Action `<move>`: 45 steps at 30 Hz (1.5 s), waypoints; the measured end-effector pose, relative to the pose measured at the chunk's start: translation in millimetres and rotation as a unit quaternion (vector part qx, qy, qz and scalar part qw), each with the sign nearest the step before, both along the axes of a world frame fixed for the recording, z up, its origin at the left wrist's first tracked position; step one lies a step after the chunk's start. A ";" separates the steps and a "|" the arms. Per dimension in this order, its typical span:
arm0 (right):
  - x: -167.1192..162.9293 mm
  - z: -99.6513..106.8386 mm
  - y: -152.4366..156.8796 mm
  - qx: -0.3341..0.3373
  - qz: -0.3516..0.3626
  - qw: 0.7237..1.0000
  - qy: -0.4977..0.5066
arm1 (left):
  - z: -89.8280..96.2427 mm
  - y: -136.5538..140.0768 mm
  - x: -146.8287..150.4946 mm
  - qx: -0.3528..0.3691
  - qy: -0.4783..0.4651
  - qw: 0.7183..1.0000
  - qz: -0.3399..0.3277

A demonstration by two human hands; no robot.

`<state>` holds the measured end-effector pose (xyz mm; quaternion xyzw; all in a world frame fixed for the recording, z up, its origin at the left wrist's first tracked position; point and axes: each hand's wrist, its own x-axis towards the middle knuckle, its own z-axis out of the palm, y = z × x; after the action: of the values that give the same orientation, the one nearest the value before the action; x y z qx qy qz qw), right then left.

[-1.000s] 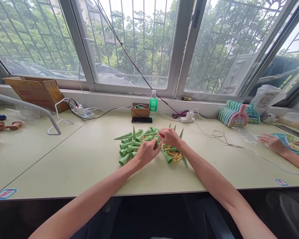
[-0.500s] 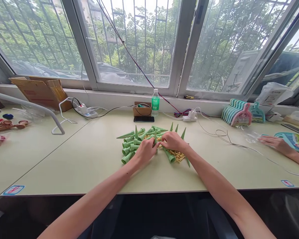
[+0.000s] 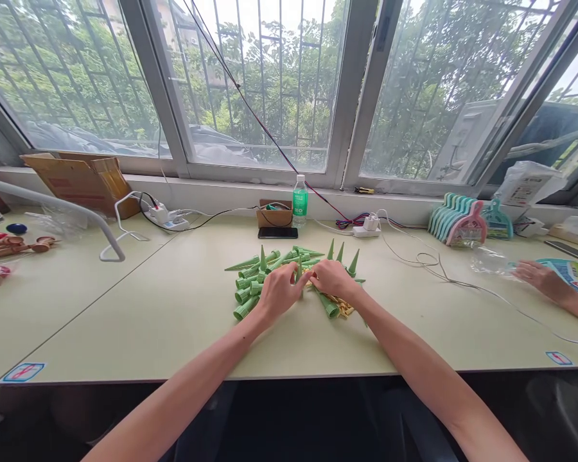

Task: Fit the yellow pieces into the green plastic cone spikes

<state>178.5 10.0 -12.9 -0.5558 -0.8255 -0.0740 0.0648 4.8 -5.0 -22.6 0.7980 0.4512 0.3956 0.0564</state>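
In the head view my left hand (image 3: 280,290) is closed around a green plastic spike (image 3: 299,269), whose pointed tip stands up between the fingers. My right hand (image 3: 336,278) is close beside it, thumb and fingers pinched together at the spike's side; whatever they hold is hidden. Left of my hands lies a pile of hollow green spikes (image 3: 245,310) with ribbed open ends. Another green spike (image 3: 328,306) lies below my right hand, next to small yellow pieces (image 3: 345,309). Beyond that hand, several green spikes (image 3: 353,262) stand point up.
Behind the pile are a black phone (image 3: 278,233), a small cardboard box (image 3: 280,215) and a bottle (image 3: 299,201). White cables (image 3: 438,269) cross the table (image 3: 164,333) at right. Another person's hand (image 3: 539,280) rests by a blue packaged item (image 3: 571,273).
My hands stay together over the pile, with the right hand shifted slightly lower and the fingers a little changed. The other person's hand has moved slightly right.
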 end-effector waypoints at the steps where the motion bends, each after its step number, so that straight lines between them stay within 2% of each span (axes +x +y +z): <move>1: -0.2 -0.3 0.1 -0.002 0.004 1.000 0.001 | 0.7 -0.4 -0.1 -0.004 -0.009 1.000 0.003; 6: 0.2 0.1 -0.1 0.011 0.017 0.999 0.042 | 4.8 -3.0 0.5 -0.012 -0.081 0.997 0.004; 11: 1.5 0.0 0.5 0.052 0.045 0.986 0.153 | 5.9 -3.0 2.3 -0.007 -0.124 0.992 -0.014; 14: 1.9 -1.9 2.3 0.081 0.066 0.965 0.242 | 5.5 -1.1 2.3 0.004 -0.138 0.990 -0.016; 21: -1.3 -6.2 3.3 0.151 0.105 0.892 0.414 | 4.9 0.6 2.3 0.010 -0.127 0.992 -0.015; 28: -8.0 -5.2 -4.5 0.181 0.088 0.878 0.435 | -0.9 4.2 1.7 0.063 -0.112 0.991 -0.042; 45: -14.2 -5.2 -10.0 0.145 0.108 0.878 0.444 | -1.6 6.6 0.5 0.087 -0.086 0.989 -0.088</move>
<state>164.2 0.0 -18.2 -0.4223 -0.7448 0.0696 0.5119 5.3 1.6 -24.2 0.7996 0.3362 0.4939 0.0596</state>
